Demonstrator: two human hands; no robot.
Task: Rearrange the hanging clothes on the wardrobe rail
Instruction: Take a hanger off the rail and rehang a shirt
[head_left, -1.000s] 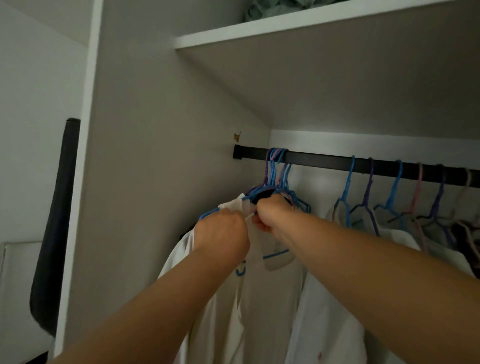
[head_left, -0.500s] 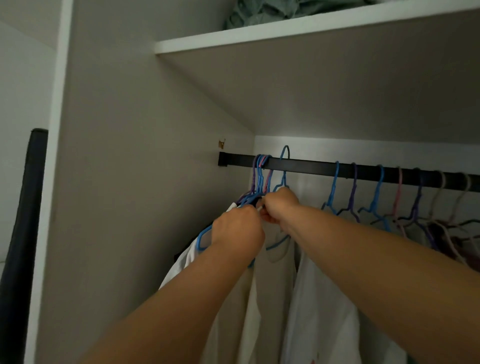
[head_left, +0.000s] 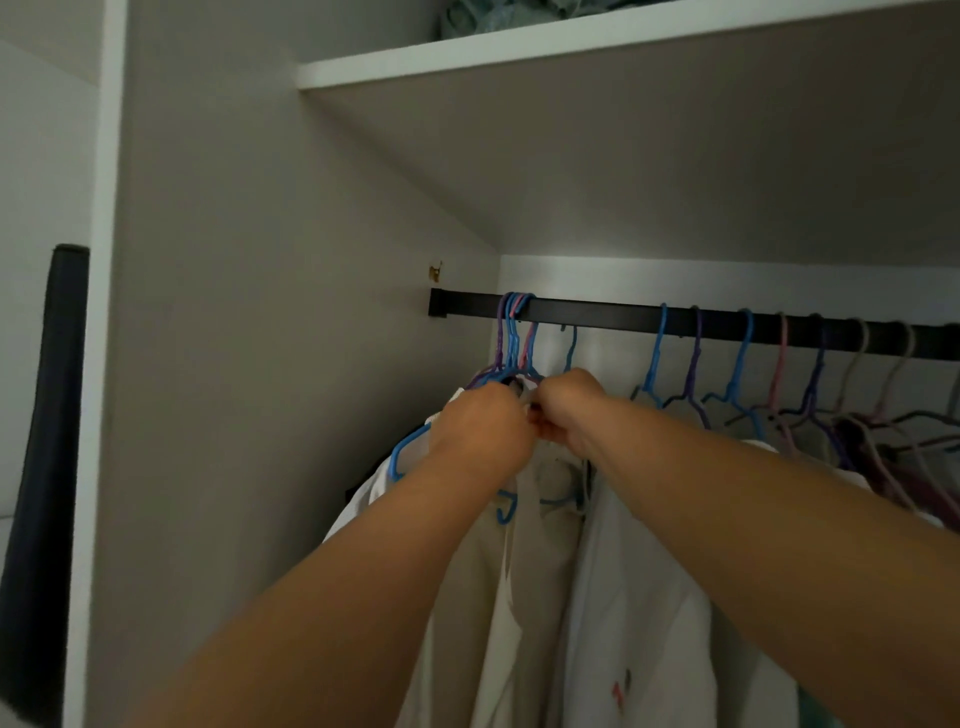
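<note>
**Two hands at the left end of the wardrobe rail**

Both hands were raised to the clothes at the left end of the black rail (head_left: 727, 325). The left hand (head_left: 480, 428) was curled into a fist on the neck of a cream garment (head_left: 524, 597), just under a tight bunch of hangers (head_left: 511, 338) in blue, purple and pink. The right hand (head_left: 571, 410) touched the left one, with its fingers closed around a blue hanger (head_left: 570, 345). The hook of this hanger was just below the rail, not over it. A white garment (head_left: 639, 623) hung beside the cream one. More hangers (head_left: 748, 358) were spread along the rail to the right, well apart from the bunch. Above was a white shelf (head_left: 571, 47) with a greenish cloth (head_left: 498, 18) on it.
</note>
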